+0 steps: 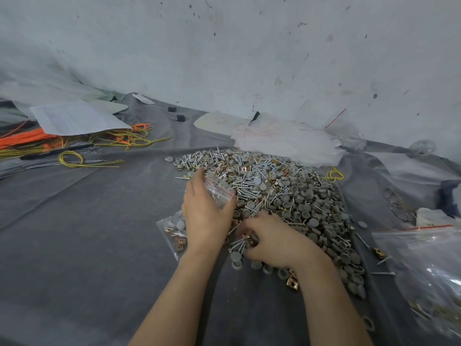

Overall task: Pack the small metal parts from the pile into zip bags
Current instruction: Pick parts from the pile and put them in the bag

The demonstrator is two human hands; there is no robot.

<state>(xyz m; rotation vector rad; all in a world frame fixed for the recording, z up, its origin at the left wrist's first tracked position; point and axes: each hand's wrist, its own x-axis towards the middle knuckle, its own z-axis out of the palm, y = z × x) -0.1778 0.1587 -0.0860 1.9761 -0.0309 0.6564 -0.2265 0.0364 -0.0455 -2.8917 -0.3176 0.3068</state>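
A big pile of small parts (282, 188), made of screws, grey caps and brass clips, lies on the grey cloth. My left hand (205, 216) holds a small clear zip bag (220, 191) with a red seal strip at the pile's near left edge. Just to its right, my right hand (272, 239) grips a bunch of screws and brass clips (243, 242) at the pile's front. Under my left wrist lies a filled zip bag (172, 232) with caps and clips inside.
A large clear bag of packed parts (424, 270) lies at the right. Orange and yellow wires (74, 143) and paper sheets (77, 118) sit at the far left. Crumpled plastic (287, 138) lies behind the pile. A wall stands close behind.
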